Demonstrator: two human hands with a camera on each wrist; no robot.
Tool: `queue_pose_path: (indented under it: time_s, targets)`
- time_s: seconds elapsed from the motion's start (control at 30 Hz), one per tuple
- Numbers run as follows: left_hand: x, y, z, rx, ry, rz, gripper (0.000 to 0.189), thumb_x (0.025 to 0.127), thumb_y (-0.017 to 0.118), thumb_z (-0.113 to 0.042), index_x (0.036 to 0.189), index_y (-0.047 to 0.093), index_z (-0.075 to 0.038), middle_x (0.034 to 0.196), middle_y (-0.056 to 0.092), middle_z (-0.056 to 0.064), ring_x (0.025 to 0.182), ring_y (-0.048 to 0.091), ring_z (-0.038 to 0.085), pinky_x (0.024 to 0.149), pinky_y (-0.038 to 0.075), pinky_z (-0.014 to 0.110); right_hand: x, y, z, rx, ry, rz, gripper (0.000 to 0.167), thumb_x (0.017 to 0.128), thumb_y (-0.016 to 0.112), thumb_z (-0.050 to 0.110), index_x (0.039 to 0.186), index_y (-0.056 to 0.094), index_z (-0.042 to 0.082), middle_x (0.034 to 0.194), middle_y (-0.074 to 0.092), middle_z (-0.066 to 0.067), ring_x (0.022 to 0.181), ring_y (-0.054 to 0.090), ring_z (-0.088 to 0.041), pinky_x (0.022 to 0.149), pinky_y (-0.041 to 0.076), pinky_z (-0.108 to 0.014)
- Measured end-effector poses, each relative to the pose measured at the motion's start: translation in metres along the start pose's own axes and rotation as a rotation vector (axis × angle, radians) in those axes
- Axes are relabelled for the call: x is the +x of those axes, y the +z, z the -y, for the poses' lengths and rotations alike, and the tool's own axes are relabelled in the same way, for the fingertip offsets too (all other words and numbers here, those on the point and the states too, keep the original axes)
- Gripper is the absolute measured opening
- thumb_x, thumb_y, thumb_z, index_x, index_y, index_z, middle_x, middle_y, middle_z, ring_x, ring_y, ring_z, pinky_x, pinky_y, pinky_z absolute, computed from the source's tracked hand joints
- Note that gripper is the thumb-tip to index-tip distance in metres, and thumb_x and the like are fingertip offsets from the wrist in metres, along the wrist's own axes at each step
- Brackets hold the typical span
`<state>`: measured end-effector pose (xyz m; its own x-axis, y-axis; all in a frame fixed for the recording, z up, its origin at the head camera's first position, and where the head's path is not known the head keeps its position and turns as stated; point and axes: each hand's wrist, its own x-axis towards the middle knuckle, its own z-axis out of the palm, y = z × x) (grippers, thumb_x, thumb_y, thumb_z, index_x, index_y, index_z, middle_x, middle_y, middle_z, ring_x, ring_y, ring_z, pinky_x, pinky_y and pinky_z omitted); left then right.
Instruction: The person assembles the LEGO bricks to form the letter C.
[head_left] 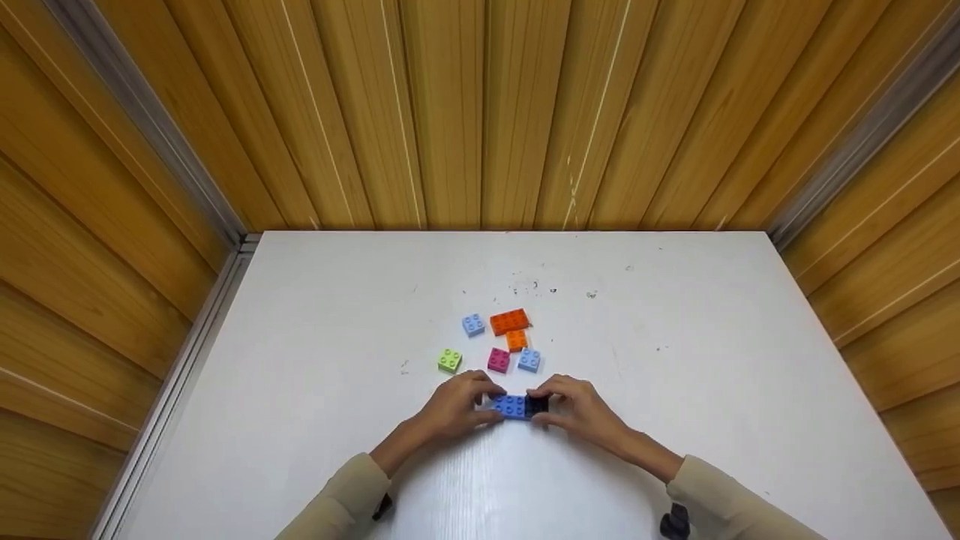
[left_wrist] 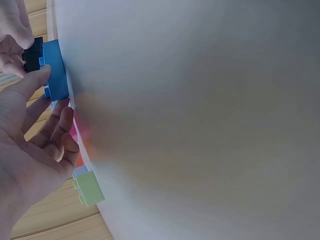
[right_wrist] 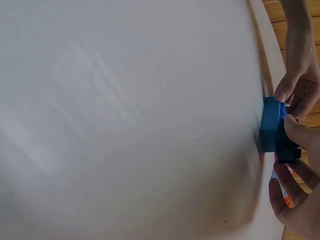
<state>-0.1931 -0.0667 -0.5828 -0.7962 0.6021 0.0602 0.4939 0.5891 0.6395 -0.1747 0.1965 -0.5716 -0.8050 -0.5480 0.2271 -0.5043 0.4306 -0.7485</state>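
Wood-patterned panels [head_left: 480, 112] rise behind a white counter [head_left: 315, 315], beyond the reach of both arms. Held between the left hand [head_left: 457, 405] and the right hand [head_left: 581, 406] is a long blue studded brick [head_left: 510, 407], with a black brick [head_left: 537, 406] over the studs at its right-hand end. Left thumb and fingers pinch the blue brick from its near and far sides; right thumb and fingers grip the black one likewise. Whether the studs are fully engaged cannot be told.

If the black brick sits out of line, pressure from the right hand would probably make it ride up or lodge crooked. Force on one edge alone could tip the pair, and a slack left pinch could let the blue brick twist or skid.

A forward slip might knock the nearest loose bricks: lime-green [head_left: 450, 361] and magenta [head_left: 499, 360] just beyond the left hand, and a light-blue one [head_left: 529, 360] just beyond the right fingertips. Farther ahead of the hands, a small orange brick [head_left: 517, 340], a larger red-orange brick [head_left: 510, 322] and a second light-blue brick [head_left: 473, 325] seem less exposed.
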Motion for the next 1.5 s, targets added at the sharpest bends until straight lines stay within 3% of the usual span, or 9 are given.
queue_pose_path:
  time_s: [0.3,0.5,0.67,0.77,0.93,1.03,1.2,1.5]
  targets:
    - [-0.002,0.002,-0.001,-0.019,-0.03,0.005,0.036,0.09,0.079,-0.03,0.121,0.075,-0.013,0.107,0.07,0.003,0.09,0.06,0.014,0.078,0.047,0.021,0.015,-0.012,0.013,-0.047,0.106,0.161,0.033,0.08,0.086,0.008,0.111,0.076,0.0,0.1,0.073,-0.011,0.091,0.065,-0.019,0.083,0.054,-0.027]
    - [0.0,-0.003,-0.001,-0.004,-0.018,0.04,0.038,0.091,0.078,-0.031,0.123,0.074,-0.013,0.109,0.071,0.003,0.091,0.06,0.013,0.077,0.047,0.02,0.015,-0.01,0.018,-0.126,0.148,0.157,0.035,0.081,0.085,0.01,0.114,0.076,0.003,0.102,0.074,-0.009,0.092,0.067,-0.021,0.084,0.054,-0.03]
    - [0.008,-0.017,0.005,-0.068,0.008,0.037,0.033,0.092,0.076,-0.027,0.121,0.074,-0.01,0.11,0.075,0.005,0.091,0.065,0.018,0.079,0.049,0.022,0.015,-0.008,0.019,-0.161,0.164,0.141,0.039,0.081,0.086,0.012,0.117,0.075,0.005,0.106,0.076,-0.009,0.096,0.069,-0.022,0.087,0.056,-0.039]
    - [0.018,-0.029,0.013,-0.108,-0.004,-0.097,0.028,0.094,0.075,-0.02,0.118,0.074,-0.006,0.107,0.076,0.01,0.088,0.067,0.022,0.077,0.05,0.023,0.015,-0.007,0.019,-0.162,0.175,0.149,0.041,0.081,0.085,0.013,0.12,0.074,0.005,0.107,0.075,-0.009,0.095,0.067,-0.022,0.085,0.055,-0.035]
    - [0.039,-0.039,0.032,-0.098,-0.142,-0.447,0.028,0.089,0.078,-0.009,0.117,0.074,-0.004,0.101,0.073,0.013,0.084,0.064,0.023,0.072,0.049,0.026,0.016,-0.008,0.018,-0.136,0.189,0.163,0.042,0.082,0.085,0.012,0.121,0.074,0.002,0.108,0.074,-0.01,0.091,0.062,-0.022,0.079,0.048,-0.025]
    - [0.048,-0.039,0.04,-0.074,-0.224,-0.532,0.034,0.086,0.08,-0.01,0.119,0.073,-0.004,0.104,0.072,0.014,0.092,0.064,0.027,0.078,0.051,0.035,0.017,-0.009,0.02,-0.132,0.197,0.165,0.041,0.082,0.085,0.012,0.12,0.074,0.002,0.106,0.073,-0.01,0.089,0.06,-0.021,0.076,0.046,-0.022]
    - [0.058,-0.035,0.047,-0.06,-0.267,-0.462,0.043,0.085,0.083,-0.014,0.124,0.071,-0.002,0.114,0.071,0.017,0.102,0.061,0.032,0.089,0.049,0.047,0.019,-0.01,0.023,-0.131,0.206,0.174,0.039,0.08,0.086,0.01,0.117,0.075,0.0,0.101,0.072,-0.011,0.085,0.058,-0.021,0.072,0.043,-0.02]
    - [0.069,-0.033,0.046,-0.038,-0.313,-0.398,0.033,0.088,0.079,-0.012,0.119,0.074,-0.003,0.11,0.073,0.014,0.1,0.06,0.027,0.093,0.05,0.045,0.022,-0.012,0.025,-0.163,0.203,0.174,0.042,0.077,0.088,0.01,0.116,0.076,0.0,0.099,0.072,-0.011,0.087,0.061,-0.022,0.076,0.047,-0.025]
